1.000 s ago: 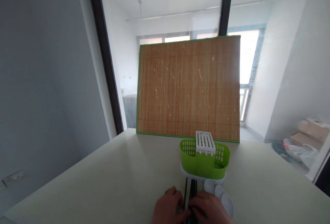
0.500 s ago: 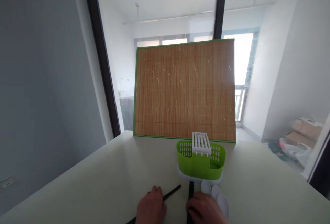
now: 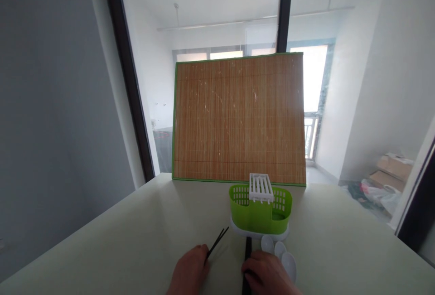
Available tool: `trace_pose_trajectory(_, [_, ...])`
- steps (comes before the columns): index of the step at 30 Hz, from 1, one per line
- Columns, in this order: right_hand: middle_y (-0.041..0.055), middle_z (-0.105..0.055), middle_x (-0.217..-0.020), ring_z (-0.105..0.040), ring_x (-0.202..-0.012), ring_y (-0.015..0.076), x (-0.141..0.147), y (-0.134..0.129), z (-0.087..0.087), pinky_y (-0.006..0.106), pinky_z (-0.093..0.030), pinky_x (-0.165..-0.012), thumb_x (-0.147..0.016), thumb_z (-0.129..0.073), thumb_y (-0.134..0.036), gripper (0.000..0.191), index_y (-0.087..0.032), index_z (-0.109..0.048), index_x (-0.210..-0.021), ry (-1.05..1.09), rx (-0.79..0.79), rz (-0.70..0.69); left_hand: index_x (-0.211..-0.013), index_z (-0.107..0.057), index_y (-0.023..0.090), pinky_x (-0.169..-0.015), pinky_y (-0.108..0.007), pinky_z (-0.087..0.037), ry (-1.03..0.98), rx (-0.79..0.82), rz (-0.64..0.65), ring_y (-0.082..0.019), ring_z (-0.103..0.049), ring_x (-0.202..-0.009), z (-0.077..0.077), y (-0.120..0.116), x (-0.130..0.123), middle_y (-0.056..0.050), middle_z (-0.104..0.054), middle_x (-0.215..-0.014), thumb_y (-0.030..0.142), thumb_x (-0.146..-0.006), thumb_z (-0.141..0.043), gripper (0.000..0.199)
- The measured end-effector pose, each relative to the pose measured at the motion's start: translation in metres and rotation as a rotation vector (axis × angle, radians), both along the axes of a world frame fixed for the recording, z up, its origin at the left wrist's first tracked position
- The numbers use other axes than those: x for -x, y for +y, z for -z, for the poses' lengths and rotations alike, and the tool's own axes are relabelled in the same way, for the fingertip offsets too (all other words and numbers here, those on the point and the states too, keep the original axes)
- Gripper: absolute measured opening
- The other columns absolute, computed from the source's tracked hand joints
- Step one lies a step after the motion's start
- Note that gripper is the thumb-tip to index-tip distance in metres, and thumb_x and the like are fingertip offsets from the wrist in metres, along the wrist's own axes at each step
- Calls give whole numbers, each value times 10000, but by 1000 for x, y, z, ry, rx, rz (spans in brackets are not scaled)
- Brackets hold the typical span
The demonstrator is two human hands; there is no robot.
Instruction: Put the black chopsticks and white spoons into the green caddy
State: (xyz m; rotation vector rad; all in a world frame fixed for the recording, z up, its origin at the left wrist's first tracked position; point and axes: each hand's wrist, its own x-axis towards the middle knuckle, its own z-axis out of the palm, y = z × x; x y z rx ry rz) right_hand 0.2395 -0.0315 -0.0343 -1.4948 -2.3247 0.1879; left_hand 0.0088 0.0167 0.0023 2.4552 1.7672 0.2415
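Observation:
Two thin black chopsticks [image 3: 219, 238] stick out, slightly splayed, from the closed fingers of my left hand [image 3: 190, 265], held tilted above the table. My right hand [image 3: 267, 271] has its fingers curled round a wider black strip [image 3: 248, 246], which looks like more chopsticks lying side by side on the table. White spoons [image 3: 288, 265] lie just right of that hand, partly hidden by it. Beyond both hands stands a bright green basket [image 3: 260, 218] with a white slatted rack [image 3: 261, 188] on its middle and a white tray [image 3: 242, 233] under it.
A bamboo mat [image 3: 238, 118] with green edging leans upright at the back of the pale table [image 3: 142, 240]. Glass panels with dark frames [image 3: 127, 73] rise behind it. Cardboard boxes [image 3: 394, 168] and plastic bags lie on the floor at the right.
My left hand has raised its chopsticks off the table, and two separate tips now show. My right hand keeps its place on the black strip. The view has shifted slightly.

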Motion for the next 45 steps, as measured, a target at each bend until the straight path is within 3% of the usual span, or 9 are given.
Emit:
trace_pose_trajectory(4, [11, -651, -871, -589, -822, 181, 2, -1, -5, 243, -387, -683, -736, -538, -187, 263, -267, -642, -963, 78, 16, 2, -807, -625, 177, -607, -227, -439, -441, -9, 115, -142, -588, -625, -23, -3, -4, -7, -624, -690, 172, -776, -471, 157])
trace_pose_trajectory(7, [21, -658, -861, -592, -794, 185, 8, -3, -13, 256, -406, -713, -673, -619, -204, 488, -240, -568, -1157, 171, 74, 20, -856, -593, 180, -453, -195, -422, -799, 91, 162, -102, -510, -464, -41, -11, -18, 37, -540, -591, 300, -809, -494, 163])
trace_pose_trajectory(10, [-7, -649, -764, -579, -689, 172, 14, -4, -18, 248, -408, -650, -622, -689, -238, 664, -213, -484, -1253, 227, 139, 29, -900, -572, 177, -415, -189, -443, -1081, 174, 213, -85, -505, -431, -46, -20, -37, 36, -542, -633, 355, -802, -528, 208])
trace_pose_trajectory(12, [-27, -634, -722, -559, -634, 153, 17, -4, -16, 230, -391, -602, -612, -704, -239, 607, -213, -519, -1190, 257, 130, 16, -899, -571, 173, -431, -187, -458, -1168, 199, 268, -80, -520, -442, -43, -25, -48, 24, -556, -668, 349, -799, -546, 204])
trace_pose_trajectory(18, [-18, -599, -724, -538, -616, 118, 20, 0, 4, 193, -362, -566, -767, -579, -237, 53, -212, -569, -813, 328, -22, -48, -879, -585, 167, -423, -170, -450, -1181, 237, 329, -71, -511, -439, -30, -31, -62, 23, -542, -635, 346, -800, -556, 197])
trace_pose_trajectory(28, [35, -614, -898, -573, -826, 171, 26, -1, 3, 224, -419, -702, -800, -542, -192, 122, -221, -610, -896, 195, 18, -87, -926, -593, 183, -406, -159, -408, -1188, 285, 311, -44, -445, -428, -35, -35, -53, -4, -597, -753, 423, -808, -540, 272])
trace_pose_trajectory(35, [34, -619, -842, -560, -842, 183, 24, 4, 10, 231, -413, -705, -763, -581, -167, 96, -200, -622, -843, 118, -1, -91, -884, -651, 188, -410, -160, -404, -1087, 258, 275, -61, -470, -474, -44, -34, -45, 4, -579, -737, 339, -785, -573, 197])
trace_pose_trajectory(40, [24, -612, -812, -546, -816, 185, 18, 4, 11, 234, -399, -675, -733, -599, -183, 61, -198, -600, -791, 110, -8, -105, -836, -697, 214, -607, -183, -474, -924, 36, 345, -129, -589, -716, -64, -32, -35, -15, -661, -788, 286, -788, -588, 138])
trace_pose_trajectory(45, [10, -616, -829, -558, -810, 170, 9, -1, -7, 243, -397, -700, -733, -563, -144, 288, -221, -587, -1009, 191, 9, -48, -872, -697, 200, -636, -212, -506, -1011, -180, 309, -133, -611, -708, -115, -14, -26, -21, -692, -869, 358, -794, -598, 202])
